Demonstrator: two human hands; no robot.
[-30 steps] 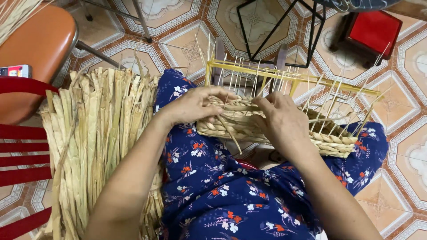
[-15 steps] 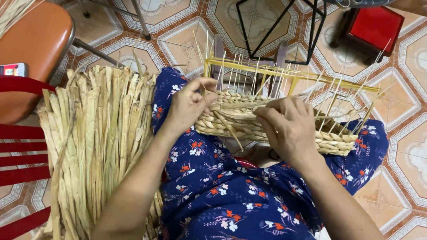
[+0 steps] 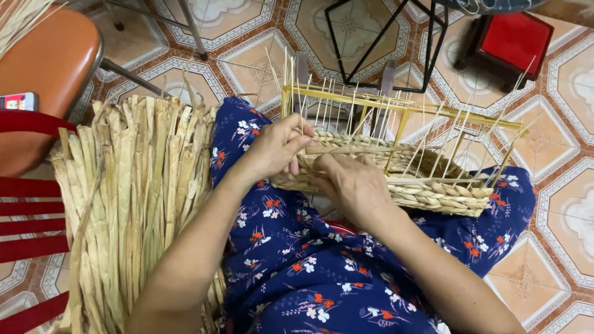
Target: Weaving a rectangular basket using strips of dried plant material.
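Patterned floor tiles in orange and cream lie under everything, and the person sits above them with the work on a lap covered in dark blue flowered cloth.

Fingers of the left hand are pinched narrow around a flat dried strand at the near left corner of the half-woven basket, with the thumb pressing against thin upright stakes. The right hand lies curled over the woven rim just beside it, fingers tucked down into the weave; whether they grip a strand I cannot tell, since the knuckles hide them.

Around the hands, the basket rests across both thighs. Its lower walls are plaited, and bare stakes stand up through a yellow rectangular frame that shapes it. A thick bundle of dried leaf strips leans at the person's left knee. Farther out are an orange stool carrying a small flat packet, red slats of a chair, a black wire stand and a red low stool.

Risks, as I judge them: the stakes look thin and brittle, so a hard tug on the strand could snap or bend 1. Slack in the pinch would leave a loose row. The basket sits unsupported on the lap and could tip forward.
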